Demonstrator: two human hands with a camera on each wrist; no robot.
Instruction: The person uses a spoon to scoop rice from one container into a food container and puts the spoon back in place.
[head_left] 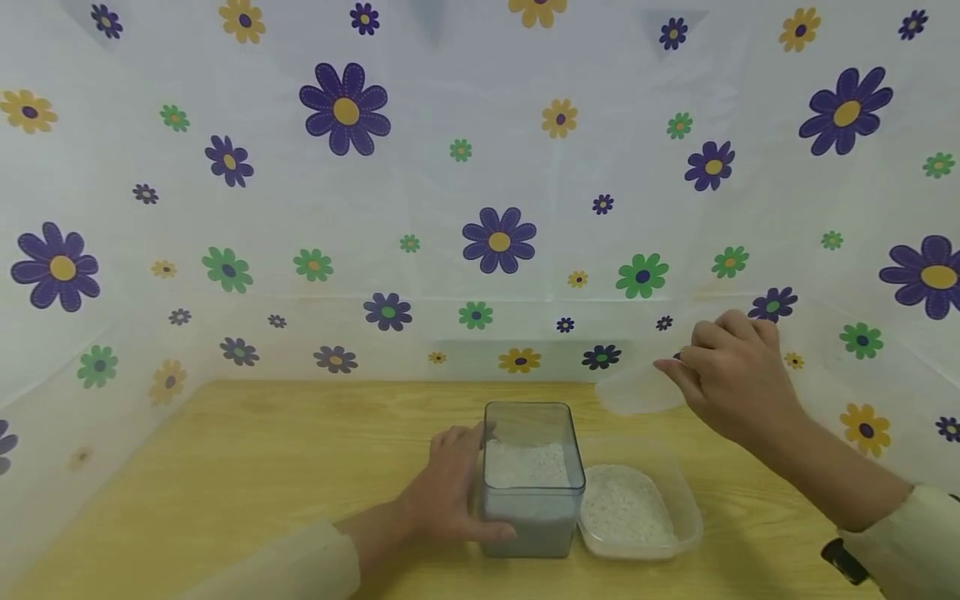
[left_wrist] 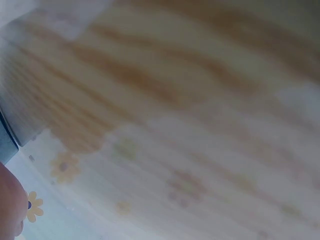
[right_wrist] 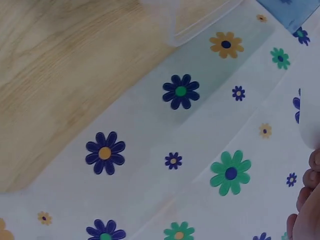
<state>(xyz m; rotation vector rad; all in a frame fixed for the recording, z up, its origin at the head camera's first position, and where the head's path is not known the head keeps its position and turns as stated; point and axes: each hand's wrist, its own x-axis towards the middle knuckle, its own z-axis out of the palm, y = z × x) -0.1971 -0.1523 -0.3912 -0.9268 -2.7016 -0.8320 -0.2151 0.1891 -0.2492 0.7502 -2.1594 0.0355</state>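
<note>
Spread left hand (head_left: 442, 492) grips a probably heavy bin (head_left: 534, 532) at left; right hand (head_left: 735, 375) pinches a likely light translucent piece (head_left: 637, 392).

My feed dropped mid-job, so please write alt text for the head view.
Left hand grips a grey transparent rectangular container; right hand holds up a translucent whitish plastic piece. To the container's right sits a clear shallow plastic tub; both hold white grainy material and stand on a yellow wood-grain table.

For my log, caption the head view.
Left hand holds rectangular grey plastic bin of white grains; right hand holds pale round-edged translucent plastic piece.
</note>
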